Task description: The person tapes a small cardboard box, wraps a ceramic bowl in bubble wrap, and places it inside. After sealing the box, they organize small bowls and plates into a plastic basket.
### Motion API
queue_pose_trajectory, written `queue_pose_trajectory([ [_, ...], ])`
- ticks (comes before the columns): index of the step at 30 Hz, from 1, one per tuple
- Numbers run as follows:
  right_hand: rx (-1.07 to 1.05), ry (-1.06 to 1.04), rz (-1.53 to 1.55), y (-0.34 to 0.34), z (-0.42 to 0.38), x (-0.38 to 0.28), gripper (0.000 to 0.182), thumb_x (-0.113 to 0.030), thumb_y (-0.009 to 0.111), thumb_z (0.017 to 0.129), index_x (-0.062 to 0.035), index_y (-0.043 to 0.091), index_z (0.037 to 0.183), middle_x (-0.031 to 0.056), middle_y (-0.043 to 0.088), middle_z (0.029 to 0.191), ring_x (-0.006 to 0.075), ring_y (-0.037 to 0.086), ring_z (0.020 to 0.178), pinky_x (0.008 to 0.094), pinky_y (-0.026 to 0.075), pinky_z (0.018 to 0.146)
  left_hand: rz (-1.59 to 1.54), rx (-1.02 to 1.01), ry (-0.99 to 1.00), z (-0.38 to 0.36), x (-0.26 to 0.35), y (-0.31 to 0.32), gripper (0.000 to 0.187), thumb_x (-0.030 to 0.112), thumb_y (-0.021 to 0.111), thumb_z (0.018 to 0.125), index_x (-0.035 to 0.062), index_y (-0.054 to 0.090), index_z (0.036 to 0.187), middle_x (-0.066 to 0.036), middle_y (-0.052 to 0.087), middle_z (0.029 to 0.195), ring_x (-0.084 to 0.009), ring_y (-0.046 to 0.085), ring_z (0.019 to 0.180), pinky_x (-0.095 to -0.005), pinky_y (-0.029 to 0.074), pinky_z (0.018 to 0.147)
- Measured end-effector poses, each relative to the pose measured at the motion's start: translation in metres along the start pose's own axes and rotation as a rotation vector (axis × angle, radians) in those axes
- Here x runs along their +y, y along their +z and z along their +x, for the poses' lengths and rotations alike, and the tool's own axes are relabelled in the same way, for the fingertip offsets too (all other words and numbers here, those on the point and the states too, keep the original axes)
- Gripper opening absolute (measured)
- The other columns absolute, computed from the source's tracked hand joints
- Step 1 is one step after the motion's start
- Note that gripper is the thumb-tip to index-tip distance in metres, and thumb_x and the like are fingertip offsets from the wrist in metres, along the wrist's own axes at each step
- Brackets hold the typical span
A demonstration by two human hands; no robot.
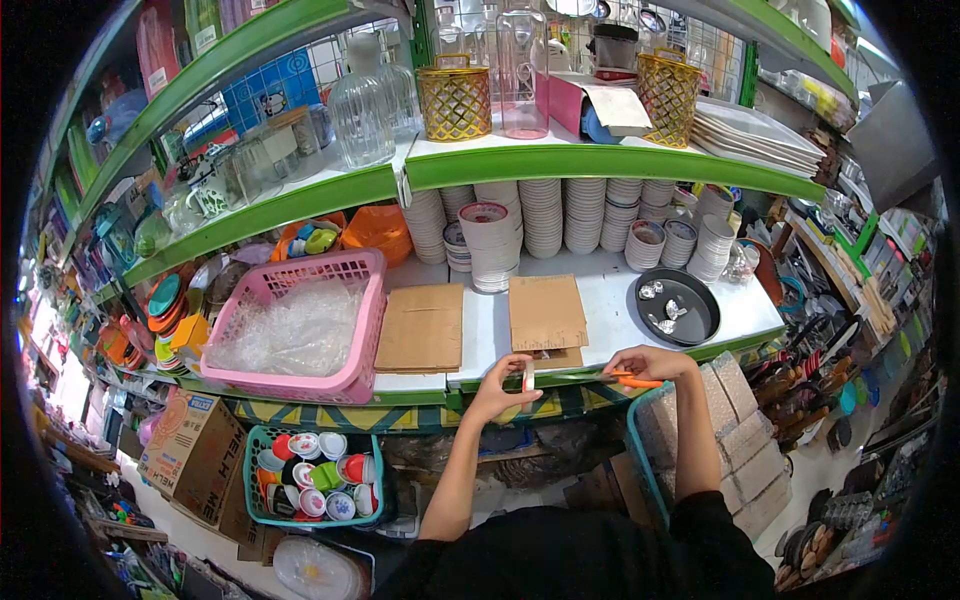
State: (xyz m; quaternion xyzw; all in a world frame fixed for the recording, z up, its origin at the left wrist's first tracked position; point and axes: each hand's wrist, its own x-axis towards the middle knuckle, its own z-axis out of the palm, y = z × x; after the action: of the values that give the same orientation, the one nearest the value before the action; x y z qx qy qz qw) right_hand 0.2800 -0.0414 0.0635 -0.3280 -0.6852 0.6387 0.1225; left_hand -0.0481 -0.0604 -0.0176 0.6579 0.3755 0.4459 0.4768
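Note:
In front of the shelf edge, my left hand (503, 389) is closed around a narrow tape roll (528, 376), which is turned nearly edge-on. To its right, my right hand (652, 366) grips orange-handled scissors (638, 381). A thin greyish strip stretches from the scissors towards the tape roll. Just beyond my left hand, a piece of brown cardboard (547, 312) lies on the white shelf, with another piece showing under its near edge. A second flat cardboard stack (420, 328) rests further left.
A pink basket (372, 345) holding clear plastic wrap stands left. A round black tray (712, 318) with small shiny pieces sits right. Stacked bowls (490, 245) line the back. Below are a teal basket (252, 490) of cups and wrapped bundles (735, 440). A green-edged shelf (600, 165) overhangs.

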Motion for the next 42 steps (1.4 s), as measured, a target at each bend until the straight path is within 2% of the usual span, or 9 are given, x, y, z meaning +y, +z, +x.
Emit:
queue_pose_trajectory([
  [5,0.351,-0.221,0.205,0.008,-0.009,0.012,0.043,-0.005,0.075,0.075,-0.0026,0.059,0.114,-0.0011,0.060,0.082,0.0038,0.055,0.072,0.0176,0.045,0.062,-0.203,-0.006,-0.016,-0.013,0.018,-0.017,0.062,0.016,0.084,0.065,0.0081,0.053,0.119,-0.006,0.056,0.116,-0.0199,0.051,0.111,-0.0357,0.044,0.094],
  [7,0.661,-0.175,0.421,0.020,-0.007,0.007,0.042,-0.010,0.075,0.076,-0.0024,0.059,0.114,0.0004,0.061,0.083,0.0051,0.055,0.066,0.0187,0.043,0.053,-0.164,0.055,-0.022,-0.014,0.033,-0.022,0.059,0.014,0.083,0.065,0.0080,0.054,0.116,-0.006,0.055,0.116,-0.0192,0.051,0.112,-0.0350,0.046,0.093],
  [12,1.087,-0.068,0.044,0.022,0.027,0.031,0.030,-0.020,0.076,0.076,-0.0033,0.067,0.099,0.0023,0.059,0.059,0.0056,0.048,0.045,0.0201,0.034,0.044,0.330,0.234,0.171,-0.008,0.048,-0.034,0.049,0.024,0.080,0.067,0.0112,0.057,0.108,-0.010,0.051,0.119,-0.0263,0.050,0.114,-0.0426,0.043,0.094],
  [13,1.105,-0.093,-0.098,0.019,0.035,0.041,0.031,-0.022,0.075,0.077,-0.0015,0.067,0.099,0.0028,0.059,0.058,0.0059,0.050,0.048,0.0234,0.035,0.044,0.581,0.241,0.257,-0.007,0.052,-0.036,0.047,0.026,0.079,0.067,0.0128,0.058,0.108,-0.011,0.051,0.119,-0.0294,0.049,0.114,-0.0440,0.041,0.095],
  [16,1.148,-0.054,-0.203,0.021,0.045,0.045,0.033,-0.025,0.074,0.076,-0.0028,0.067,0.100,0.0059,0.060,0.059,0.0099,0.052,0.048,0.0274,0.037,0.045,0.657,0.258,0.188,-0.006,0.055,-0.035,0.047,0.031,0.076,0.066,0.0151,0.059,0.107,-0.012,0.050,0.117,-0.0326,0.048,0.113,-0.0435,0.037,0.097],
  [19,1.204,0.043,-0.395,0.031,0.053,0.036,0.034,-0.026,0.072,0.074,-0.0052,0.067,0.100,0.0117,0.064,0.064,0.0211,0.060,0.054,0.0339,0.044,0.051,0.771,0.264,0.110,-0.001,0.048,-0.035,0.053,0.032,0.076,0.065,0.0131,0.057,0.111,-0.011,0.050,0.117,-0.0315,0.048,0.113,-0.0433,0.038,0.097],
  [22,1.253,0.212,-0.547,0.039,0.061,0.027,0.032,-0.022,0.069,0.070,-0.0057,0.064,0.097,0.0167,0.066,0.076,0.0350,0.065,0.077,0.0429,0.050,0.069,0.802,0.279,0.085,0.006,0.039,-0.035,0.059,0.032,0.076,0.065,0.0096,0.055,0.115,-0.012,0.050,0.118,-0.0310,0.047,0.114,-0.0435,0.037,0.098],
  [28,1.315,0.256,-0.723,0.052,0.075,0.023,0.030,-0.022,0.071,0.069,-0.0053,0.066,0.095,0.0176,0.059,0.095,0.0360,0.061,0.085,0.0432,0.050,0.070,0.900,0.276,0.102,0.020,0.018,-0.023,0.065,0.028,0.073,0.068,0.0060,0.051,0.124,-0.016,0.047,0.124,-0.0338,0.043,0.119,-0.0436,0.036,0.101],
  [42,1.251,0.208,-1.021,0.047,0.084,0.034,0.033,-0.020,0.070,0.068,-0.0034,0.067,0.097,0.0162,0.056,0.097,0.0338,0.053,0.091,0.0433,0.047,0.076,1.155,0.194,0.108,0.042,-0.020,-0.008,0.052,0.020,0.065,0.078,-0.0001,0.050,0.124,-0.014,0.042,0.136,-0.0352,0.031,0.131,-0.0576,0.021,0.107],
])
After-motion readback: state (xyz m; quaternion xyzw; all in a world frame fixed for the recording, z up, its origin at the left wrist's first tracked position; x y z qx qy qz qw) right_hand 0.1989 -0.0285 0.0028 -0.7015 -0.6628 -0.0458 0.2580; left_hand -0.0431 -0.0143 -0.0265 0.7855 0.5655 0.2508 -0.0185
